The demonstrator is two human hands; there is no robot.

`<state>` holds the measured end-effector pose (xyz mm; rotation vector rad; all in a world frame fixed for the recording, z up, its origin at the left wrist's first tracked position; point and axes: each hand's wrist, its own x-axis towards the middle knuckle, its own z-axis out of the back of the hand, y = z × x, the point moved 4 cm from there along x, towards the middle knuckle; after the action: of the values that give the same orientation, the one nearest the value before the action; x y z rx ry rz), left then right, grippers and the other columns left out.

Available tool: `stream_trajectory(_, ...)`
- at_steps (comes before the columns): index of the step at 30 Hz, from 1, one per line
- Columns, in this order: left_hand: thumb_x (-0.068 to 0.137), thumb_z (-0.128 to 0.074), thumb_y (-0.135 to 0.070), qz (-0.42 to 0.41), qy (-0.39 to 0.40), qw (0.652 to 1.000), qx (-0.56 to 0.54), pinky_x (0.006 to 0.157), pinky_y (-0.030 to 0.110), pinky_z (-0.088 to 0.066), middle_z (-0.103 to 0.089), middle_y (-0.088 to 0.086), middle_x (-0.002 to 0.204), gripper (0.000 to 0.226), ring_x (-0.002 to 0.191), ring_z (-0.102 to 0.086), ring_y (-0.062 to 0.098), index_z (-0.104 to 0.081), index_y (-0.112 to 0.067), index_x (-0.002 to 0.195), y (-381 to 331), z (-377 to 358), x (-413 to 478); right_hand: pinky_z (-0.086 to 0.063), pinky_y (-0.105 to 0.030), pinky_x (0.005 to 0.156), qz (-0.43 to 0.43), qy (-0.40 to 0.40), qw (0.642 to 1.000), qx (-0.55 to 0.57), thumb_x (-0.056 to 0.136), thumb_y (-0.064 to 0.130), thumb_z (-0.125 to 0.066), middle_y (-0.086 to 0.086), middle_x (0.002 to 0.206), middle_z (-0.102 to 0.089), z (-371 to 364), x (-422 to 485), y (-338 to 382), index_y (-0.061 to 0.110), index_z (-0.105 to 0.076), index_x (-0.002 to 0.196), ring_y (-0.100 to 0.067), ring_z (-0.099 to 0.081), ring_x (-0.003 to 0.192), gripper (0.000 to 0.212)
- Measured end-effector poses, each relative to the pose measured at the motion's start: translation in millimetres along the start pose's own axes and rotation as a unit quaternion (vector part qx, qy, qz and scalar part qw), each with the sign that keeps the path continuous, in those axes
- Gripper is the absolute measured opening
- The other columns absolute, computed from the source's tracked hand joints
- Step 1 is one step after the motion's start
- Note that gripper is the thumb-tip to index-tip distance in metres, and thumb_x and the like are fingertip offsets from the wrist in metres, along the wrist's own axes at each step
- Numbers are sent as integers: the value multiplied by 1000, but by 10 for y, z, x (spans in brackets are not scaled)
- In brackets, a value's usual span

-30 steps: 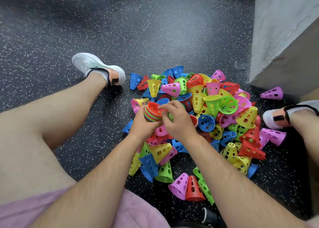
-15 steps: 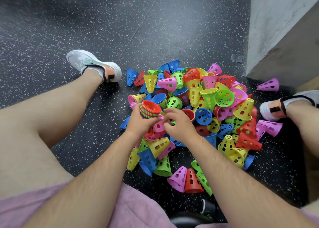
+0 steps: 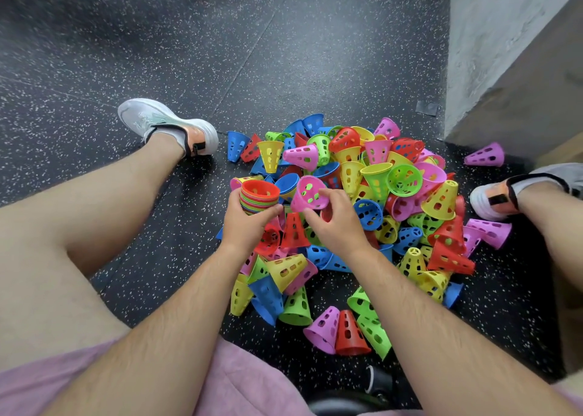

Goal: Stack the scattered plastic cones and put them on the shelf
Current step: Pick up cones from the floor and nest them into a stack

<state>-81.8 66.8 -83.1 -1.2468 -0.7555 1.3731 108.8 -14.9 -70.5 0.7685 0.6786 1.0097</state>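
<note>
A big pile of perforated plastic cones (image 3: 362, 214) in pink, yellow, green, blue and red lies on the dark speckled floor between my legs. My left hand (image 3: 247, 223) grips a stack of nested cones (image 3: 258, 196), its open end up and a red cone on top. Just right of the stack, my right hand (image 3: 334, 223) holds a single pink cone (image 3: 309, 193) lifted off the pile, its wide mouth tilted toward me. No shelf is in view.
My left shoe (image 3: 167, 128) rests left of the pile and my right shoe (image 3: 517, 195) at its right edge. A lone pink cone (image 3: 484, 155) lies by a grey concrete block (image 3: 504, 68). A small black object (image 3: 377, 381) sits near my lap.
My right hand has picked a pink cone out of the pile and raised it beside the stack. The left hand keeps the stack, now held a little more upright.
</note>
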Motion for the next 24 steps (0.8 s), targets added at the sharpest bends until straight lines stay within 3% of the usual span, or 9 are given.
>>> stream_trajectory(2,73,-94,-24,-8,18,1000,12,85,26,-55,-69,-4,108,63,98,-69,9,-56,-23,123,-14,-16,-27,-44,-25,96,-4,-29,1000,3,82,65,-69,11,117,-48,89,3,31,22,-53,127,-7,-49,113,64)
stream_trajectory(5,75,-93,-18,-25,51,998,26,76,11,-50,-68,-6,107,62,88,-65,-7,-55,-24,124,-48,-77,-94,-46,-33,97,1,-76,997,6,84,70,-61,12,115,-50,187,9,113,25,-52,119,-10,-50,112,58)
stream_trajectory(10,73,-94,-23,-51,76,994,58,89,37,-58,-68,-6,107,57,97,-69,11,-53,-41,109,-56,-149,-127,-46,-38,98,18,-83,996,12,87,74,-49,7,127,-55,200,22,199,24,-45,137,-13,-50,119,71)
stream_trajectory(14,71,-95,-27,-55,89,992,67,90,39,-59,-68,-5,110,62,98,-69,11,-53,-40,116,-53,-147,-123,-37,-30,102,44,-80,996,4,90,72,-38,6,143,-51,174,-9,270,23,-45,144,-6,-43,129,73)
stream_trajectory(18,71,-93,-23,-59,89,991,80,84,32,-58,-68,-4,108,63,95,-69,9,-54,-31,120,-54,-148,-140,-29,-21,104,62,-111,991,30,94,64,-34,12,135,-50,174,-22,325,18,-49,145,5,-38,123,70)
stream_trajectory(22,69,-93,-21,-56,106,990,76,72,35,-60,-70,1,103,64,85,-73,15,-54,-28,119,-59,-184,-172,-30,-31,115,59,-36,998,13,92,66,-37,4,150,-46,55,-4,334,19,-43,150,-8,-37,139,75)
stream_trajectory(24,70,-92,-18,-54,113,990,67,69,33,-60,-70,3,104,64,83,-73,14,-54,-26,121,-64,-198,-182,-31,-36,116,47,29,998,-23,91,63,-45,2,148,-48,-42,-26,313,20,-44,149,-12,-38,138,72)
